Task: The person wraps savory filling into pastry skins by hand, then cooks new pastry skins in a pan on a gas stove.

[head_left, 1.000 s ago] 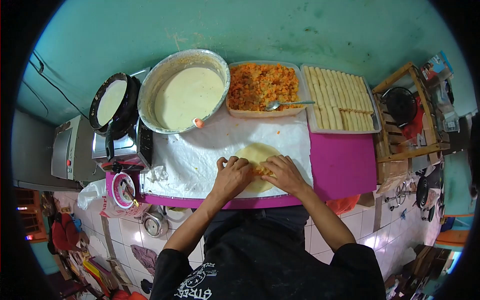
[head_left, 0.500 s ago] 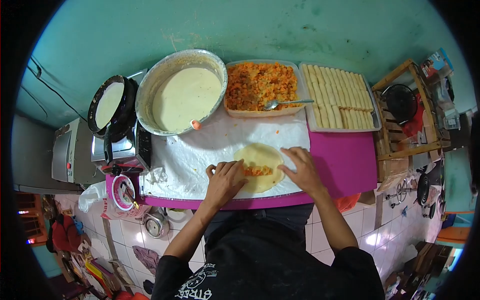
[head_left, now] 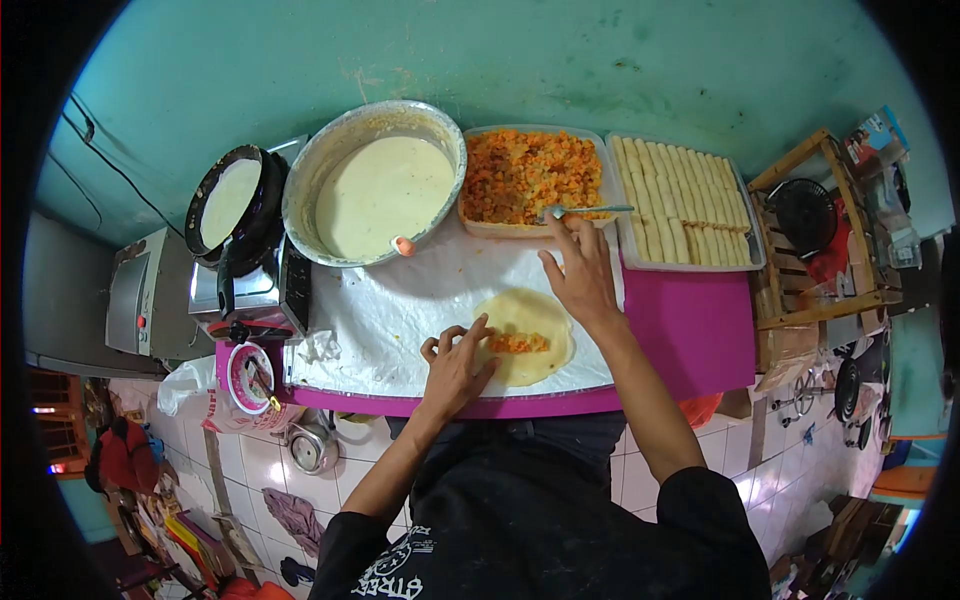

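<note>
A round pale crepe lies flat on the white sheet, with a short strip of orange-and-yellow vegetable filling across its middle. At its left edge rests my left hand, open, fingers apart and holding nothing. My right hand reaches forward above the crepe, open, the thumb spread away from the fingers. Its fingertips are right at the spoon, overlapping it near the bowl end in this view. The spoon lies across the front rim of a plastic tub of chopped vegetable filling.
Left of the tub stands a large metal basin of pale batter. Farther left, a frying pan sits on a stove. A tray of rolled crepes stands at the right. A pink-rimmed bowl is at the table's left edge.
My right hand has moved forward from the crepe's right edge to the spoon at the tub. My left hand stays at the crepe's left edge, its fingers slightly more spread.
</note>
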`<state>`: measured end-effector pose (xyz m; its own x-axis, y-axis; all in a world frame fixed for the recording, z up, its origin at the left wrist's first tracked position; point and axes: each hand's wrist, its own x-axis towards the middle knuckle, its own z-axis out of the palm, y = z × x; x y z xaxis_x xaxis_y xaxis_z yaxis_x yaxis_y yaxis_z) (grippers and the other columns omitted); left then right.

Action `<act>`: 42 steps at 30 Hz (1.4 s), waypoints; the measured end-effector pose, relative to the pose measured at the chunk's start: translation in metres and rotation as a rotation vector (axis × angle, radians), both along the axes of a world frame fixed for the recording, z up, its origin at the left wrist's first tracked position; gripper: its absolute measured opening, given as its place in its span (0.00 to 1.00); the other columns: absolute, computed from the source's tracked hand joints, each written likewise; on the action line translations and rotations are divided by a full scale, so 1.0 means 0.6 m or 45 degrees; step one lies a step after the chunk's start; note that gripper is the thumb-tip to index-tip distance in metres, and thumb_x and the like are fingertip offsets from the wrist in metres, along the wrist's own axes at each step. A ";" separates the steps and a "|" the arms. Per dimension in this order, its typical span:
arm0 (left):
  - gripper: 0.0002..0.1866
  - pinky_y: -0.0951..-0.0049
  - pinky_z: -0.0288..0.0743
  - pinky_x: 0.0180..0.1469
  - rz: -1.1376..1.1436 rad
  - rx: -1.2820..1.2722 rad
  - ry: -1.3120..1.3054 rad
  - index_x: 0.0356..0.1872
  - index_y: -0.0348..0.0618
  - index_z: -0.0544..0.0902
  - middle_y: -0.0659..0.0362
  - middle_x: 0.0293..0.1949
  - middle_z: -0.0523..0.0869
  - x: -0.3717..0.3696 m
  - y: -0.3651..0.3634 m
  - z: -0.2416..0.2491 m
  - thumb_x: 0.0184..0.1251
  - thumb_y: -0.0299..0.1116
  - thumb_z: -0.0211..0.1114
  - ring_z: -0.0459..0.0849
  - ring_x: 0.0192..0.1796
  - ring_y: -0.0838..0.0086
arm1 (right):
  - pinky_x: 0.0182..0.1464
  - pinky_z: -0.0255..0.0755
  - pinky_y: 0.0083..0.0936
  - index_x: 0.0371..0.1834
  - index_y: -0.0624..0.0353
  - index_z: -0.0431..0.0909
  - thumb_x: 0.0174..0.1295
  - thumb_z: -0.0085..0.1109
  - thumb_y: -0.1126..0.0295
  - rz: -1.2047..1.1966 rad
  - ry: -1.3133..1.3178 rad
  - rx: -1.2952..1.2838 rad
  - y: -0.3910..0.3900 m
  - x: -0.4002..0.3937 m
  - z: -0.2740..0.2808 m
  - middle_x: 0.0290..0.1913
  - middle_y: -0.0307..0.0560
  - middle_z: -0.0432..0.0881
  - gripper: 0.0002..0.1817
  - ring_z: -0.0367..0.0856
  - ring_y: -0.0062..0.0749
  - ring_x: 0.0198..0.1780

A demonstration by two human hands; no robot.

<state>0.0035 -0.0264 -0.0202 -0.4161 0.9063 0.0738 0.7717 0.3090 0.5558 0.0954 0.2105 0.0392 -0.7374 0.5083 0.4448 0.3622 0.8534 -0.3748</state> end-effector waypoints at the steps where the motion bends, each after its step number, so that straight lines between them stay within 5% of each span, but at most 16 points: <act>1: 0.44 0.52 0.48 0.65 0.000 -0.004 -0.006 0.76 0.47 0.60 0.66 0.61 0.82 -0.003 0.002 -0.001 0.61 0.40 0.72 0.70 0.65 0.64 | 0.57 0.68 0.42 0.70 0.57 0.71 0.62 0.66 0.67 0.001 0.000 0.002 0.002 -0.009 -0.002 0.52 0.52 0.71 0.31 0.72 0.47 0.52; 9: 0.45 0.51 0.47 0.65 -0.019 -0.014 -0.015 0.76 0.47 0.59 0.71 0.56 0.86 -0.017 0.015 -0.004 0.60 0.40 0.73 0.71 0.65 0.63 | 0.57 0.66 0.45 0.71 0.58 0.69 0.58 0.69 0.66 -0.106 -0.229 0.119 -0.019 -0.019 -0.033 0.54 0.56 0.68 0.35 0.70 0.49 0.53; 13: 0.44 0.51 0.48 0.65 -0.029 0.032 -0.020 0.76 0.48 0.59 0.70 0.56 0.87 -0.018 0.011 -0.009 0.61 0.40 0.72 0.71 0.65 0.64 | 0.52 0.71 0.40 0.69 0.59 0.68 0.60 0.70 0.61 -0.034 -0.043 0.109 -0.034 -0.003 -0.038 0.53 0.53 0.68 0.35 0.72 0.43 0.52; 16: 0.44 0.52 0.49 0.64 0.005 0.063 -0.034 0.77 0.46 0.58 0.68 0.58 0.86 -0.010 0.004 -0.022 0.63 0.40 0.71 0.71 0.66 0.66 | 0.43 0.73 0.28 0.50 0.58 0.69 0.67 0.66 0.48 -0.487 0.745 -1.607 -0.042 -0.035 -0.045 0.42 0.41 0.70 0.26 0.74 0.26 0.40; 20: 0.45 0.52 0.49 0.65 0.082 0.072 -0.049 0.77 0.41 0.55 0.66 0.64 0.82 0.014 -0.013 -0.024 0.64 0.41 0.71 0.68 0.70 0.67 | 0.42 0.74 0.25 0.47 0.56 0.65 0.67 0.64 0.45 -0.585 1.131 -2.084 -0.002 -0.083 -0.077 0.37 0.41 0.71 0.27 0.74 0.25 0.39; 24: 0.45 0.53 0.49 0.67 0.063 0.074 -0.061 0.77 0.39 0.54 0.62 0.72 0.73 0.029 -0.026 -0.012 0.66 0.43 0.69 0.64 0.75 0.66 | 0.39 0.78 0.29 0.62 0.54 0.50 0.66 0.68 0.55 -0.719 1.321 -1.933 -0.003 -0.110 -0.085 0.49 0.48 0.71 0.36 0.79 0.29 0.43; 28: 0.46 0.53 0.47 0.69 0.075 0.008 0.086 0.77 0.39 0.55 0.57 0.73 0.71 0.042 -0.039 -0.009 0.65 0.44 0.70 0.62 0.75 0.65 | 0.44 0.78 0.30 0.65 0.55 0.51 0.68 0.67 0.60 -0.659 1.264 -1.782 -0.045 -0.074 -0.112 0.40 0.44 0.76 0.35 0.78 0.29 0.43; 30: 0.43 0.52 0.47 0.69 0.035 -0.049 0.143 0.76 0.39 0.58 0.54 0.73 0.70 0.046 -0.046 -0.002 0.66 0.46 0.68 0.60 0.77 0.64 | 0.46 0.78 0.28 0.64 0.58 0.63 0.67 0.65 0.65 -0.305 0.664 -1.698 -0.055 -0.053 -0.130 0.45 0.43 0.78 0.27 0.79 0.28 0.48; 31: 0.43 0.52 0.47 0.69 0.032 -0.053 0.138 0.76 0.39 0.58 0.54 0.73 0.70 0.046 -0.049 0.002 0.66 0.46 0.68 0.60 0.77 0.64 | 0.46 0.78 0.28 0.64 0.58 0.63 0.67 0.65 0.65 -0.312 0.661 -1.701 -0.063 -0.052 -0.106 0.45 0.43 0.78 0.27 0.79 0.28 0.48; 33: 0.38 0.52 0.49 0.68 0.031 -0.005 0.068 0.74 0.41 0.63 0.53 0.72 0.71 0.042 -0.056 0.008 0.66 0.41 0.69 0.63 0.75 0.63 | 0.51 0.76 0.30 0.53 0.57 0.78 0.66 0.63 0.70 0.401 -0.029 -1.116 -0.075 -0.051 -0.063 0.48 0.43 0.81 0.14 0.79 0.29 0.53; 34: 0.38 0.52 0.49 0.68 0.032 -0.006 0.070 0.74 0.41 0.63 0.53 0.72 0.71 0.038 -0.060 0.010 0.66 0.41 0.69 0.63 0.75 0.63 | 0.51 0.76 0.30 0.53 0.57 0.78 0.66 0.63 0.70 0.404 -0.026 -1.117 -0.073 -0.057 -0.072 0.48 0.43 0.81 0.14 0.79 0.29 0.53; 36: 0.31 0.54 0.51 0.67 0.186 0.050 -0.036 0.69 0.41 0.68 0.56 0.66 0.76 0.029 -0.068 0.014 0.67 0.36 0.67 0.68 0.71 0.64 | 0.58 0.71 0.38 0.42 0.52 0.83 0.64 0.60 0.72 0.998 -0.200 -0.318 -0.071 -0.072 -0.082 0.44 0.41 0.83 0.06 0.80 0.36 0.51; 42: 0.25 0.55 0.54 0.65 0.430 0.215 0.004 0.61 0.44 0.75 0.60 0.53 0.83 0.002 -0.065 0.005 0.62 0.28 0.68 0.76 0.62 0.64 | 0.64 0.64 0.36 0.32 0.50 0.83 0.63 0.55 0.68 1.215 -0.796 0.145 -0.086 -0.094 -0.031 0.39 0.38 0.81 0.06 0.78 0.33 0.52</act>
